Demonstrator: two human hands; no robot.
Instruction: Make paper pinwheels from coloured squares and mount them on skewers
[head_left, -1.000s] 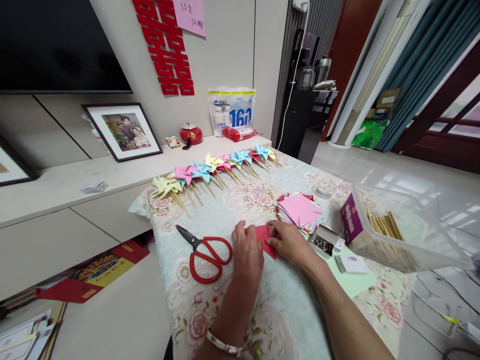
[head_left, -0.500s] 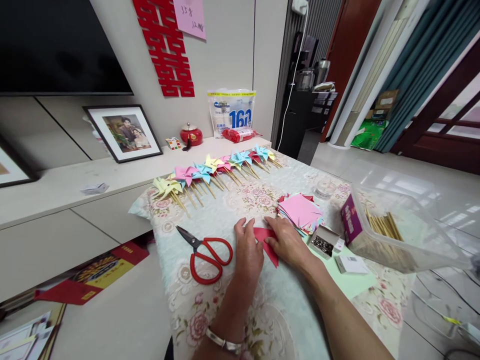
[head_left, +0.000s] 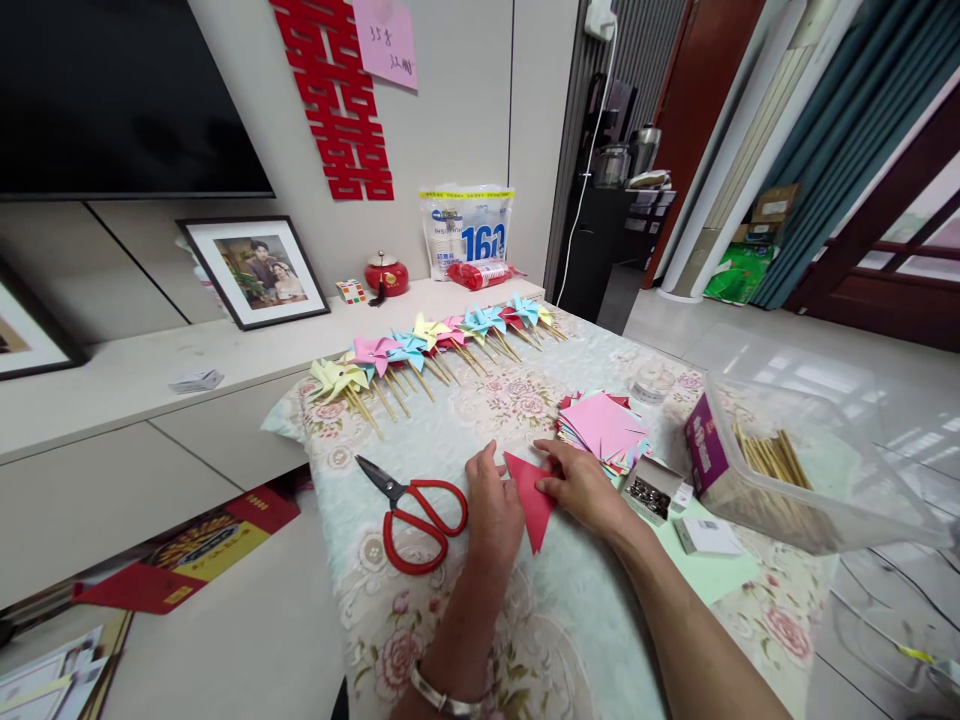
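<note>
A red paper triangle point(head_left: 531, 498) lies flat on the floral tablecloth point(head_left: 570, 630), pinned between a person's two hands near the table's front middle. The left hand point(head_left: 493, 505) rests palm-down with fingers together along the triangle's left edge, while the right hand point(head_left: 581, 487) presses flat on its upper right corner, fingers extended; neither hand is clamped around the paper, both merely bear down on it. Just left of the triangle lie red-handled scissors point(head_left: 411, 505), blades closed and pointing away from the person. Just beyond the triangle to the right sits a fanned stack of pink paper squares point(head_left: 604, 428), and right of it an open small box of pins point(head_left: 651, 487), with a clear tub of wooden sticks point(head_left: 780, 470) further right. Well beyond the triangle, a row of finished paper pinwheels point(head_left: 431, 345) lines the far edge. The fold could come out crooked, in this judgement, should the thin sheet slide on the smooth cloth under uneven pressure from the two palms; a sweep of the right wrist might also tip the pin box just beside the triangle, scattering its contents, and the nearby scissors could snag a sleeveless forearm.
</note>
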